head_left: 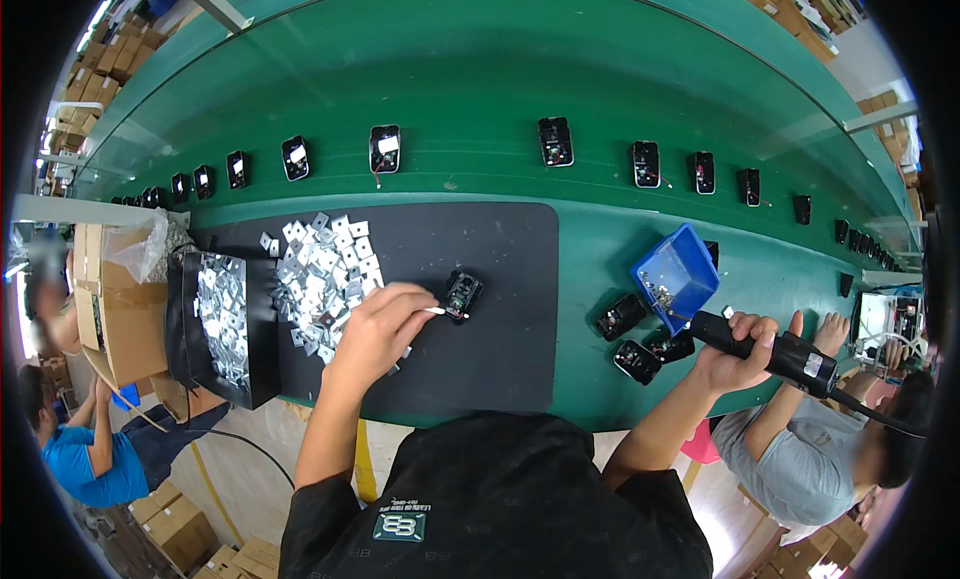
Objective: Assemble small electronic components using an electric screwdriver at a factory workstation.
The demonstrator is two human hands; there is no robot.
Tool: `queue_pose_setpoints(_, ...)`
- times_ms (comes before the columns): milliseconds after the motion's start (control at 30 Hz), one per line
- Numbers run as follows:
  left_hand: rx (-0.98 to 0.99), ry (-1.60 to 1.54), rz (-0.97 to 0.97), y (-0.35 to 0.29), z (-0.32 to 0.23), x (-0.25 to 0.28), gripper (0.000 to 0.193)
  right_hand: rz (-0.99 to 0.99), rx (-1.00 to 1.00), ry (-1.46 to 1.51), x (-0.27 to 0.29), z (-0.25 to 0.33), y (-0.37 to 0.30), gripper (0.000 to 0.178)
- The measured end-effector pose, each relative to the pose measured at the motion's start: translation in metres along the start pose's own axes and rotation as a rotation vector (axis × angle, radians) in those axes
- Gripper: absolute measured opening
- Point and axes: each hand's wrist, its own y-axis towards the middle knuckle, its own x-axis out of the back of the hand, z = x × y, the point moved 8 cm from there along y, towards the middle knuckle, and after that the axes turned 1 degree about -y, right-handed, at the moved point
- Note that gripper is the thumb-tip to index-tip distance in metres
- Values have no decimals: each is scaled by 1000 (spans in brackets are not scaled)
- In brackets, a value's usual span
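My left hand [380, 327] is closed in a pinch over the black mat, with a small pale piece [436, 310] at its fingertips; its exact kind is too small to make out. Those fingertips are right beside an opened black device housing [463, 294] with circuit parts inside. My right hand [742, 353] is wrapped round a black corded electric screwdriver [765, 355]. The tool's front end points at the near edge of a blue plastic bin [700, 264], in which small screws [658, 291] lie. Several black device housings [622, 317] rest just below the bin.
Loose square metal plates [325, 279] are heaped on the mat's left, next to a black box [262, 329] full of them. A row of black devices [385, 149] runs along the green bench. Co-workers [800, 449] sit at right and left. A cardboard box [130, 324] stands far left.
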Motion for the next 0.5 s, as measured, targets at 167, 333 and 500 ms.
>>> queue_pose_setpoints(167,-46,103,309,29,-2,-32,11,-3,-7,5,0,3,-2,58)
queue_pose_setpoints(333,-95,132,274,38,-1,-42,11,17,-17,29,-11,3,-5,56)
queue_pose_setpoints(500,-48,44,274,36,5,-48,14,30,-24,50,-17,1,-8,55)
